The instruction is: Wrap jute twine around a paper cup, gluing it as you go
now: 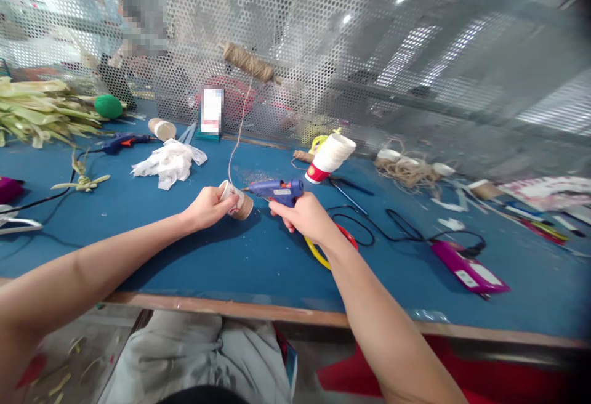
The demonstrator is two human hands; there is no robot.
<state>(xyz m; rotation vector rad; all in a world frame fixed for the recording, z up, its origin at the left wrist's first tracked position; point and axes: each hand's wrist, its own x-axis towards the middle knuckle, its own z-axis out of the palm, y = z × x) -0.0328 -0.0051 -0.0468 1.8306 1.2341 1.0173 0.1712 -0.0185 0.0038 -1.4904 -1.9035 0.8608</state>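
Observation:
My left hand [207, 208] grips a small paper cup [236, 201] tilted on its side, its lower part wrapped in brown twine. From the cup a strand of twine [241, 124] runs up to a twine spool [248, 62] on a rod at the mesh panel. A blue hot glue gun [277, 189] is held in my right hand [302, 214], with its nozzle pointing left at the cup's wrapped side. The nozzle tip is at or very near the cup; whether it touches I cannot tell. Yellow-and-red handled scissors [318, 253] lie partly hidden under my right forearm.
Stacked paper cups [331, 157] lean behind the glue gun. A purple power strip [468, 268] and black cables lie to the right, a tangle of twine [409, 169] behind them. On the left are white lace [168, 161], a second glue gun [122, 143] and corn husks [44, 108].

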